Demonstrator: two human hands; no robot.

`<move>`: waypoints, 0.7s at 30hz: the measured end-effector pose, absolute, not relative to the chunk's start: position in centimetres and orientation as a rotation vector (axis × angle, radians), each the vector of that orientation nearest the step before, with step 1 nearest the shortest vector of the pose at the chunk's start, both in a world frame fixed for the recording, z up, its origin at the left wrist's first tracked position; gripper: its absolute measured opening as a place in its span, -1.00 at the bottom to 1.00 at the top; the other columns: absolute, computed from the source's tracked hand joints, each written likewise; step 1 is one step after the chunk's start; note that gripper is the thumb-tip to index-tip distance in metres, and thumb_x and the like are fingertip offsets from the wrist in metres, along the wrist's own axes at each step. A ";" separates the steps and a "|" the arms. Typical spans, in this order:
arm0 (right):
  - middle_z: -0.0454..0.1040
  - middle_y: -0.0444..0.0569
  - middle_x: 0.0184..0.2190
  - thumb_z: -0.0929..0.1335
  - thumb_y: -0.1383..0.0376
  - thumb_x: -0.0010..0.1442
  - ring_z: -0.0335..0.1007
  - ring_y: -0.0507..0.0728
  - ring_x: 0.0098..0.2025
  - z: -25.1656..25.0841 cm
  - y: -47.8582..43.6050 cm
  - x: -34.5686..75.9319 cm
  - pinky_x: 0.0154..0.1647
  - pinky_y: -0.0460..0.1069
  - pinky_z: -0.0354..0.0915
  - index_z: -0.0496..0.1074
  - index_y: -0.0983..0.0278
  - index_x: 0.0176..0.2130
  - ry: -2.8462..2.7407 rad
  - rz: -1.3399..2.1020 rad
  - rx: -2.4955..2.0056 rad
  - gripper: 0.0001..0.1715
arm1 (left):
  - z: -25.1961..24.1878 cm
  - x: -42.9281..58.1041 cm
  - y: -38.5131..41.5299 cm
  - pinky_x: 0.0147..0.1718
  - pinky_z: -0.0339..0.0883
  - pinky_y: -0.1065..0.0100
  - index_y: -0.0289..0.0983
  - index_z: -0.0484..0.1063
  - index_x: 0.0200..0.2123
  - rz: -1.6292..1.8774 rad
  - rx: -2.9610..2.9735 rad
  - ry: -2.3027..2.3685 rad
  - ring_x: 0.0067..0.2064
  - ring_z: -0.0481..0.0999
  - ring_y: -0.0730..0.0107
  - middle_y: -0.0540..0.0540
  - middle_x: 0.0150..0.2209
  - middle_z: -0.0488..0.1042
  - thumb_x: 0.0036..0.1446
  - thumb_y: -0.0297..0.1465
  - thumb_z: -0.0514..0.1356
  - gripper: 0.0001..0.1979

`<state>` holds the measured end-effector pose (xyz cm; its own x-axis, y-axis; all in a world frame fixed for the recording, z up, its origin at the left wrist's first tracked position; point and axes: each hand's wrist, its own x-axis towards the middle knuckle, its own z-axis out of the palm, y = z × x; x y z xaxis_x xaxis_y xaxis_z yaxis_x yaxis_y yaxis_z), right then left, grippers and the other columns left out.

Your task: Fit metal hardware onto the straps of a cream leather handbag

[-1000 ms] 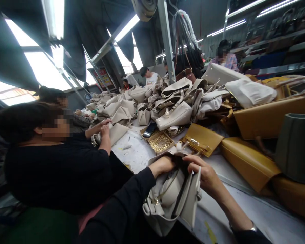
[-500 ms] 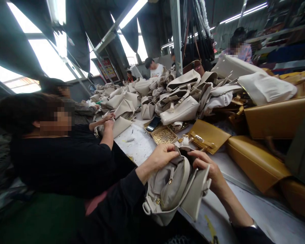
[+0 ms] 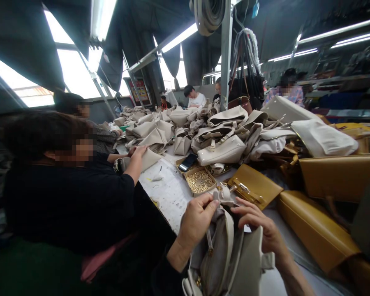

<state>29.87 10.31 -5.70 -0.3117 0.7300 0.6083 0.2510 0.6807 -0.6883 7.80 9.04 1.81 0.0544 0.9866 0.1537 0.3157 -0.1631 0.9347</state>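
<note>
I hold a beige leather handbag (image 3: pixel 225 259) upright at the near edge of the work table (image 3: pixel 169 193). My left hand (image 3: pixel 197 222) pinches the bag's top edge by the zipper pull, fingers closed. My right hand (image 3: pixel 259 228) grips the bag's other side near its top flap and strap tab, fingers curled over it. Just beyond the bag sits a small cardboard box of gold hardware (image 3: pixel 200 181), with a black phone (image 3: pixel 187 162) behind it.
A person in black (image 3: pixel 68 193) sits close on my left, handling a beige piece (image 3: pixel 148 158). A heap of beige bags (image 3: pixel 222 135) fills the middle; mustard-yellow bags (image 3: pixel 314 230) lie at right. More workers sit along the table. A steel post (image 3: pixel 225 57) rises behind.
The bag has come lower and closer to me, now standing more upright. My left hand shifted from the bag's rim to pinching by the zipper; my view tilted upward.
</note>
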 end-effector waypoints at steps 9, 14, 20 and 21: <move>0.63 -0.02 -0.37 0.53 0.11 0.10 0.56 0.28 -0.04 -3.5 14.2 30.8 0.14 0.11 0.38 0.55 0.19 -0.52 -1.241 1.067 -0.879 -0.73 | 1.3 8.6 7.6 -0.37 0.19 0.44 -0.26 0.49 -0.43 1.181 1.658 1.511 -0.39 0.40 0.42 0.02 -0.47 0.46 0.28 -0.38 0.14 -0.77; 0.65 0.05 -0.18 0.48 0.21 0.05 0.57 0.24 -0.07 -2.8 18.1 29.3 -0.03 0.05 0.45 0.60 0.23 -0.27 -1.321 1.052 -0.993 -0.80 | 0.8 8.4 7.7 -0.31 0.24 0.43 -0.26 0.54 -0.33 1.213 1.602 1.455 -0.35 0.46 0.38 -0.02 -0.41 0.53 0.28 -0.40 0.14 -0.81; 0.63 0.12 -0.06 0.23 0.14 0.31 0.58 0.22 -0.05 -3.9 23.8 28.1 -0.05 0.06 0.45 0.52 0.28 0.02 -1.849 0.601 -1.346 -0.54 | -0.2 8.1 8.2 -0.27 0.29 0.42 -0.26 0.53 -0.34 1.229 1.521 1.432 -0.30 0.50 0.35 -0.03 -0.38 0.56 0.29 -0.38 0.14 -0.80; 0.63 0.12 -0.03 0.23 0.16 0.31 0.57 0.23 -0.02 -4.1 24.6 27.9 0.00 0.07 0.43 0.53 0.27 0.03 -1.909 0.544 -1.388 -0.55 | -0.3 8.0 8.3 -0.27 0.29 0.42 -0.25 0.53 -0.34 1.228 1.513 1.435 -0.30 0.51 0.35 -0.03 -0.38 0.57 0.29 -0.38 0.14 -0.80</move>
